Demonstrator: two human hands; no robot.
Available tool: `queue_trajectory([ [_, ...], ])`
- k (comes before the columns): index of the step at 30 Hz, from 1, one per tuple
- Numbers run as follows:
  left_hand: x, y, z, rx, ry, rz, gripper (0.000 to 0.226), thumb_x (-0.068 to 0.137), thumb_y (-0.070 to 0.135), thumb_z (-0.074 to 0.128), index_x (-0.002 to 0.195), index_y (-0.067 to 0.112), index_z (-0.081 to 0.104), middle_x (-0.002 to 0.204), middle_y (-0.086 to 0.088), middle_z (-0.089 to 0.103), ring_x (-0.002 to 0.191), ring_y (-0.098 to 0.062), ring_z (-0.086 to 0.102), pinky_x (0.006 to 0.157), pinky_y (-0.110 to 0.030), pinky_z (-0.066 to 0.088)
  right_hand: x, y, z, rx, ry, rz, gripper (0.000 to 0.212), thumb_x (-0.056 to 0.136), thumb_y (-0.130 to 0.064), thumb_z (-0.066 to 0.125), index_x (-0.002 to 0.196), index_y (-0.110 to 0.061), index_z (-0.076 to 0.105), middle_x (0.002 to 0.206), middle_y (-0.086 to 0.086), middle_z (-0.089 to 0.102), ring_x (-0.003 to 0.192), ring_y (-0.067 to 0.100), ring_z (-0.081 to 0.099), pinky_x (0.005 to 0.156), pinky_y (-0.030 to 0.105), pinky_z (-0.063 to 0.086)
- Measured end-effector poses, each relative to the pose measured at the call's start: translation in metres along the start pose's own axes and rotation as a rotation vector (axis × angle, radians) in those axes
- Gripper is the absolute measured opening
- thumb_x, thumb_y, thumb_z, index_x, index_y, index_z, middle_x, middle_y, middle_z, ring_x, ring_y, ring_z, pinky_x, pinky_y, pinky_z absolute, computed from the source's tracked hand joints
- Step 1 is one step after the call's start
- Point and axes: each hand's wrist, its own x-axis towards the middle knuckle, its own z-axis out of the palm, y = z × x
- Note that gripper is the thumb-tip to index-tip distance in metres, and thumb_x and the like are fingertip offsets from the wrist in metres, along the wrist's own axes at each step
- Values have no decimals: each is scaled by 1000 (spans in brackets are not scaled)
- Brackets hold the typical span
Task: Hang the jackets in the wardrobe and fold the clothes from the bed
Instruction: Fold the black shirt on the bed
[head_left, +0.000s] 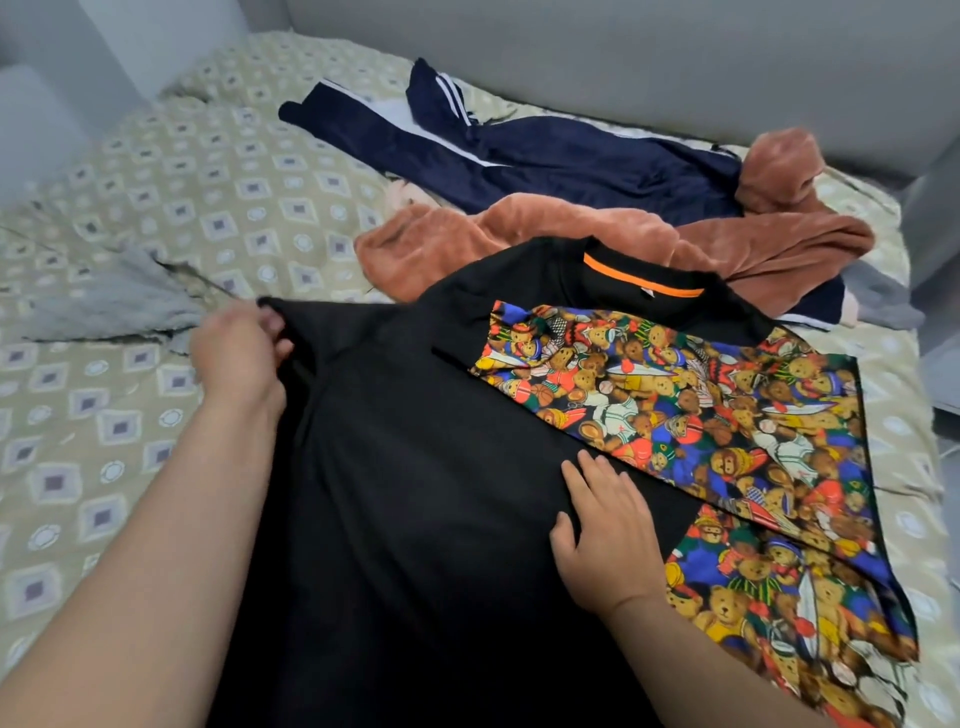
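A black shirt (415, 467) with an orange neck band and a teddy-bear print panel (727, 426) lies spread on the bed in front of me. My left hand (239, 353) pinches the shirt's left sleeve edge and lifts it off the sheet. My right hand (602, 535) presses flat on the black cloth beside the printed panel, fingers straight. Behind the shirt lie a brown fleece garment (649, 234) and navy track clothes with white stripes (519, 150).
The bed (156, 208) has a beige sheet with a diamond pattern. A grey cloth (119, 301) lies bunched at the left. A grey padded headboard or wall (675, 52) runs along the far side. Another grey item (883, 301) sits at the right.
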Motion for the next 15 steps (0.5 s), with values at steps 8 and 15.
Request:
queue_trajectory([
  [8, -15, -19, -12, 287, 1, 213, 20, 89, 34, 66, 75, 19, 62, 70, 8, 57, 60, 0, 52, 69, -17, 46, 0, 1, 2, 6, 26, -2, 70, 86, -45, 24, 148, -19, 46, 158, 0, 37, 148, 17, 27, 123, 33, 9],
  [15, 24, -31, -9, -378, 24, -483, 29, 99, 39, 57, 112, 14, 62, 102, -3, 63, 88, -17, 65, 76, -30, 60, 1, 0, 0, 3, 16, -8, 68, 89, -43, 28, 152, -20, 39, 161, -1, 30, 151, 15, 20, 122, 31, 1],
])
